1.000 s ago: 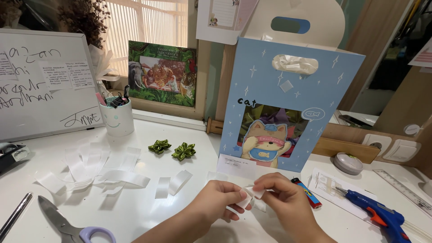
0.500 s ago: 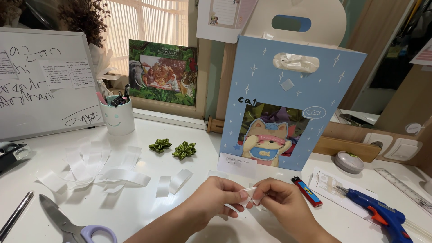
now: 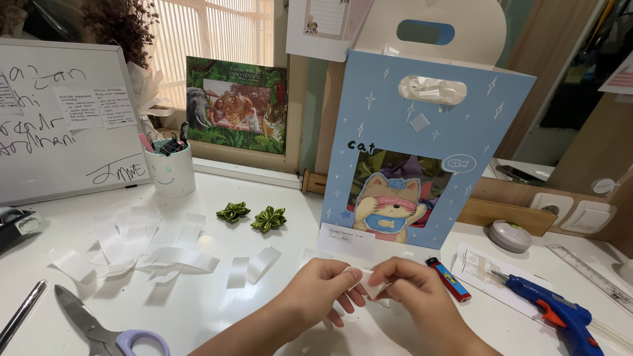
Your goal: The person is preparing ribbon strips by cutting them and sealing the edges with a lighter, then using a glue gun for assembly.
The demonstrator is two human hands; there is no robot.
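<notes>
Ribbon piece (image 3: pixel 366 282), white, sits pinched between my left hand (image 3: pixel 324 290) and right hand (image 3: pixel 412 293), fingertips closed on it above the table (image 3: pixel 217 316). Two green ribbon flowers (image 3: pixel 252 215) look finished; many cut white ribbon strips (image 3: pixel 142 247) lie unfolded beside the scissors (image 3: pixel 99 323).

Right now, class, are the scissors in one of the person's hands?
No, the scissors lie on the white table at the lower left, apart from both hands, which pinch a small white ribbon piece.
</notes>
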